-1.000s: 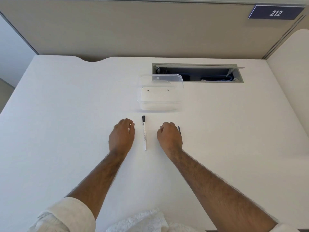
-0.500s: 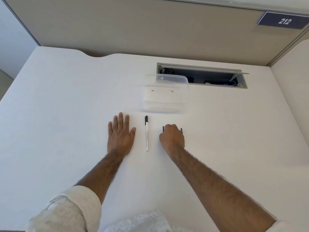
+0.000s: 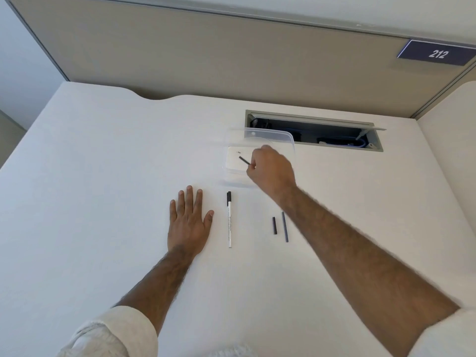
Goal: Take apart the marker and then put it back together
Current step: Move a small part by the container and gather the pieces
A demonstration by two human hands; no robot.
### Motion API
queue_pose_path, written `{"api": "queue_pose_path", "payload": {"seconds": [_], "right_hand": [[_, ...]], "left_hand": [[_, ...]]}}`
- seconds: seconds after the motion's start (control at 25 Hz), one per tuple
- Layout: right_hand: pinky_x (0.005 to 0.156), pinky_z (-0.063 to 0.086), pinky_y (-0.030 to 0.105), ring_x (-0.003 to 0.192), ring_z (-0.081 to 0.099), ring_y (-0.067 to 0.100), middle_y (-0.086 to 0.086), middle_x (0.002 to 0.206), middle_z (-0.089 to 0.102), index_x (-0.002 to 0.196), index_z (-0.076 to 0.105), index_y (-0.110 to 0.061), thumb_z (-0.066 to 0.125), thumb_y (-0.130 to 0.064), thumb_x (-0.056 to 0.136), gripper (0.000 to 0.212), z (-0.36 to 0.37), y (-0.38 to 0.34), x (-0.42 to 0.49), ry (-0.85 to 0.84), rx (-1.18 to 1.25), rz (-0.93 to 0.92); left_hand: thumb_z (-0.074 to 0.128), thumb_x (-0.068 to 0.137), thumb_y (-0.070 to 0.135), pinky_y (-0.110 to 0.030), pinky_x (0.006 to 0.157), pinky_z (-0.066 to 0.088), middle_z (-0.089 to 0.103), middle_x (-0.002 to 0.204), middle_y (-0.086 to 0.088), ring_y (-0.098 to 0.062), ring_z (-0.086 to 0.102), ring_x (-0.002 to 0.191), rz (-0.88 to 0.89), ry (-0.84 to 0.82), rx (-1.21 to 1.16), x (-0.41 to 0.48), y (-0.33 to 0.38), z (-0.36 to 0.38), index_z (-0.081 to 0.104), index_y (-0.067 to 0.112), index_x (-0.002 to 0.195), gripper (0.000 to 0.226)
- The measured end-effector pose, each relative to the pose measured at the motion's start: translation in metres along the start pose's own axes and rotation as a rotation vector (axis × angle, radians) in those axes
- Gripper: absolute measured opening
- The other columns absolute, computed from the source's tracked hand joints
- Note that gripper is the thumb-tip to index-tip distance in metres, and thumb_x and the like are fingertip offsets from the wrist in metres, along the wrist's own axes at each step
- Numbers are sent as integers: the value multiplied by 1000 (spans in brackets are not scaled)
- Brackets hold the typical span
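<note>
Over the clear tub point(image 3: 260, 140), the right hand point(image 3: 270, 172) has lifted from the worktop point(image 3: 103, 176) and now pinches a thin dark piece point(image 3: 244, 160). Behind its wrist two dark pieces point(image 3: 280, 225) lie uncovered. Beside them the marker point(image 3: 229, 219) lies untouched near the flattened, spread left hand point(image 3: 189, 222); reassembly probably continues.

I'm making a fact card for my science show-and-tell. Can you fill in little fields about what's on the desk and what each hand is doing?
desk: white desk, person's two bare arms reaching over it
left hand: left hand flat on the desk, fingers spread, holding nothing
right hand: right hand raised over the clear plastic box, pinching a thin dark stick
marker: white marker with black end, lying between the hands
loose parts: two dark sticks lying side by side right of the marker
back: open cable slot, sign reading 212
</note>
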State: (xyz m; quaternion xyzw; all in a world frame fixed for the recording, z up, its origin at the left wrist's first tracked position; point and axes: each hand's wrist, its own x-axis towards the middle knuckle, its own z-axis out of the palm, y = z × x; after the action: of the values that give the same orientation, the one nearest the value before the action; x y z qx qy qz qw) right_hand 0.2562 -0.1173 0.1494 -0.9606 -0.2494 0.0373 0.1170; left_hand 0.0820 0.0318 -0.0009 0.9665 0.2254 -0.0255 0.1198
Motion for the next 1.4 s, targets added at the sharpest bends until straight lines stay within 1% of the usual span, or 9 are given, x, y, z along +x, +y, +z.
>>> {"api": "queue_pose_path", "payload": {"seconds": [0.16, 0.36, 0.52, 0.6, 0.76, 0.88, 1.08, 1.28, 1.4], "right_hand": [[64, 46, 34, 88, 65, 33, 11, 106, 65, 96, 66, -7, 52, -9, 87, 17, -2, 18, 54, -101, -187, -70], [72, 50, 38, 96, 65, 32, 12, 111, 64, 106, 66, -6, 51, -9, 91, 21, 16, 32, 78, -210, -319, -133], [67, 48, 37, 91, 64, 30, 12, 111, 62, 108, 67, -4, 47, -9, 94, 24, 14, 36, 84, -81, -322, -116], [64, 42, 35, 79, 57, 28, 12, 105, 60, 101, 66, -4, 46, -12, 96, 22, 7, 33, 78, 22, -201, -39], [67, 52, 39, 79, 61, 29, 7, 95, 60, 87, 66, -11, 53, -21, 94, 18, 10, 17, 21, 196, 134, -2], [70, 52, 39, 81, 63, 29, 7, 94, 59, 88, 65, -13, 56, -25, 93, 17, 38, -1, -45, 67, 253, 47], [78, 50, 37, 98, 60, 27, 5, 106, 58, 101, 63, -12, 57, -40, 94, 30, 84, -23, -103, -249, 195, 168], [72, 47, 35, 98, 63, 29, 7, 107, 58, 103, 60, -10, 57, -40, 94, 32, 92, -32, -109, -272, 164, 212], [71, 45, 34, 97, 64, 29, 8, 106, 60, 105, 61, -10, 57, -36, 95, 28, 92, -34, -110, -253, 182, 214]], "left_hand": [[7, 100, 55, -47, 127, 1, -5, 172, -5, -26, -5, 158, 5, -2, -8, 0, 0, -2, 4, 21, 163, 72], [11, 100, 55, -47, 127, 1, -4, 171, -5, -26, -4, 158, 9, 11, -22, 0, -1, -1, 7, 20, 163, 72], [13, 101, 55, -47, 128, 2, -2, 172, -5, -26, -3, 158, 11, 15, -16, 0, -1, 0, 8, 20, 163, 71], [14, 102, 55, -47, 128, 3, -2, 172, -5, -26, -3, 158, 11, 21, -18, 0, -1, 0, 9, 20, 163, 70], [13, 102, 55, -48, 128, 4, -2, 172, -5, -27, -3, 158, 6, 16, 2, -1, -1, 0, 8, 20, 163, 71], [13, 102, 55, -48, 128, 3, -3, 172, -6, -27, -4, 158, 9, 10, 4, -1, 0, -1, 7, 20, 163, 71], [11, 100, 57, -49, 127, 1, -3, 171, -8, -28, -4, 158, 17, -24, -16, -1, -1, -3, 6, 17, 163, 74], [20, 104, 51, -46, 128, -1, -4, 171, -9, -27, -6, 158, 48, -84, -36, -14, 0, -11, 7, 13, 163, 71], [44, 105, 39, -46, 127, 11, 22, 168, -10, -28, 17, 156, 144, -50, -60, -21, -3, -17, 34, 7, 156, 61]]}}
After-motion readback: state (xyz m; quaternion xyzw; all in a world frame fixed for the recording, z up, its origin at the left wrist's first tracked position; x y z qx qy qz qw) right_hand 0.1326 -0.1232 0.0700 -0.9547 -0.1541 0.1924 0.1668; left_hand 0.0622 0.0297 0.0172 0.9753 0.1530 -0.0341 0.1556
